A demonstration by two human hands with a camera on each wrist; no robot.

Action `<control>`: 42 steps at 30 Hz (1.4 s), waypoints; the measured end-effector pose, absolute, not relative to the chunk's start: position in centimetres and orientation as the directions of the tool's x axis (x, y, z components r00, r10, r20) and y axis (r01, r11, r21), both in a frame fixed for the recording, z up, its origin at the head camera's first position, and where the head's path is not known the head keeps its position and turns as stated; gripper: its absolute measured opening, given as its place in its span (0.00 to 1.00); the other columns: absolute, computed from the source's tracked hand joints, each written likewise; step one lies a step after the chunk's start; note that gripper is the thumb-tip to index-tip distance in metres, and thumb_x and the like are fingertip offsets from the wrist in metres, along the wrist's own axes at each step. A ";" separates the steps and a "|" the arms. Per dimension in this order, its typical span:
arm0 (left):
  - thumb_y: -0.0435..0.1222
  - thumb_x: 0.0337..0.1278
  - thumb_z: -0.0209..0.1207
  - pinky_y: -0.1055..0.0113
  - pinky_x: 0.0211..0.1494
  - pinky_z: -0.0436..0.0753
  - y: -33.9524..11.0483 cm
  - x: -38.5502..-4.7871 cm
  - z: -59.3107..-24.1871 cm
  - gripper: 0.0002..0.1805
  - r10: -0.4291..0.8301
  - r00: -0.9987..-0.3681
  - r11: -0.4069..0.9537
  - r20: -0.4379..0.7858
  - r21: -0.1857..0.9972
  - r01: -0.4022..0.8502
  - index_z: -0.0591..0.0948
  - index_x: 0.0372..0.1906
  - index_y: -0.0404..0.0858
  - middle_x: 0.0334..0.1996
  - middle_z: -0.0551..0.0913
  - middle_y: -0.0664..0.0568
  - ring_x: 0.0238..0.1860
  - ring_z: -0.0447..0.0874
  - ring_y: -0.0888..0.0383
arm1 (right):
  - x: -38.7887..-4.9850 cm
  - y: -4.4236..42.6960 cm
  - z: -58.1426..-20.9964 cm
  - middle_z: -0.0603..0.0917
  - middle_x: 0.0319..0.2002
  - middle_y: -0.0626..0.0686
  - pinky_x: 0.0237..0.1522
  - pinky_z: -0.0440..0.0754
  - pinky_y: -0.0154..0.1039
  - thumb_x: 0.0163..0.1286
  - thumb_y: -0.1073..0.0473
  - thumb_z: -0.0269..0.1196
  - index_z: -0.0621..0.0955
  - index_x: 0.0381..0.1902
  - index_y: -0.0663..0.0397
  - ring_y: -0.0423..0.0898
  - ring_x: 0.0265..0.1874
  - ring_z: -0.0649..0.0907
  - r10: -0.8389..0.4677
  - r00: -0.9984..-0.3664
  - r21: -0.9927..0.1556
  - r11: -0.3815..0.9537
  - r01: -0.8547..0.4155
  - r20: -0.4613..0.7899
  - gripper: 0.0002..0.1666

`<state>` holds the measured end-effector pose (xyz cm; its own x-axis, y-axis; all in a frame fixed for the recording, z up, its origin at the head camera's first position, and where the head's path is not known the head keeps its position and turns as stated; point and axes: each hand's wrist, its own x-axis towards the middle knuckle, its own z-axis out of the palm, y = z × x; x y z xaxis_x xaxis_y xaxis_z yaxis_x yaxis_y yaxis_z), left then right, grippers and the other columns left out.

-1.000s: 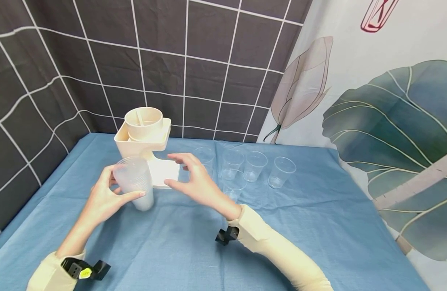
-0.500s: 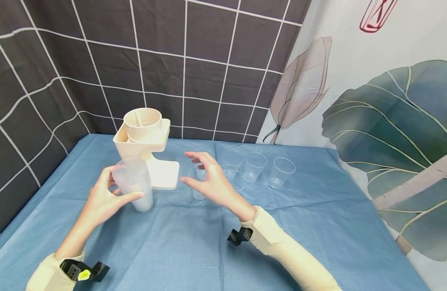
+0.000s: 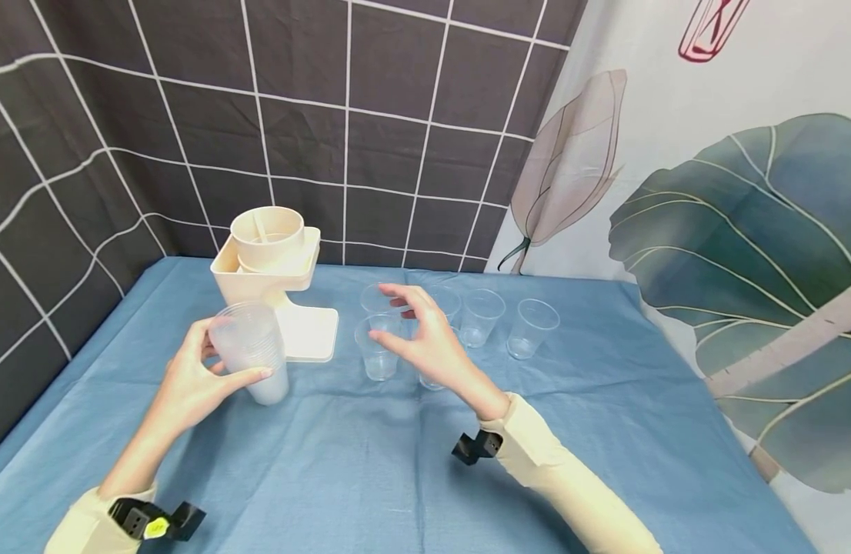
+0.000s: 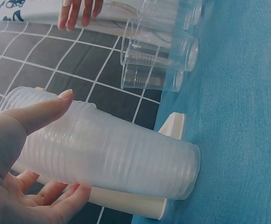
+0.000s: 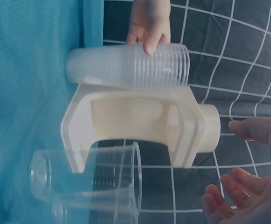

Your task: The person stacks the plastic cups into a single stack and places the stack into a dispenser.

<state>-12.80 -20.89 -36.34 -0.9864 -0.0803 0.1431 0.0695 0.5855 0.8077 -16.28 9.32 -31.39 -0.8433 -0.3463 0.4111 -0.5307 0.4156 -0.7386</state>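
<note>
My left hand (image 3: 197,377) grips a stack of nested clear plastic cups (image 3: 252,346), thumb on one side and fingers on the other. In the left wrist view the stack (image 4: 112,144) stands with its base at or close to the blue cloth; I cannot tell if it touches. My right hand (image 3: 435,338) holds nothing, its fingers spread and slightly bent over the single cups. Nearest to it stands an upright clear cup (image 3: 379,354), apart from the fingers in the right wrist view. Other single cups are partly hidden behind this hand.
Behind the stack is a cream stand (image 3: 304,335) with a tray and a round cup-like holder (image 3: 268,235) on top. Several clear cups stand in the middle, the rightmost cup (image 3: 532,329) a little apart. A dark gridded curtain (image 3: 391,138) hangs behind the blue-covered table (image 3: 605,415).
My right hand has moved right, away from the stack and stand, with nothing in it. The front-left single cup now shows more fully. The left hand stays on the stack.
</note>
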 end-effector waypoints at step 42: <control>0.44 0.42 0.74 0.36 0.60 0.71 -21.0 -12.8 -36.4 0.52 -0.076 -0.988 0.584 0.137 0.809 0.067 0.55 0.69 0.33 0.61 0.66 0.33 0.58 0.69 0.34 | -17.4 17.9 -33.8 0.76 0.59 0.56 0.57 0.78 0.50 0.58 0.64 0.70 0.72 0.61 0.54 0.56 0.56 0.77 -0.155 -0.923 -0.810 0.443 -0.383 0.352 0.34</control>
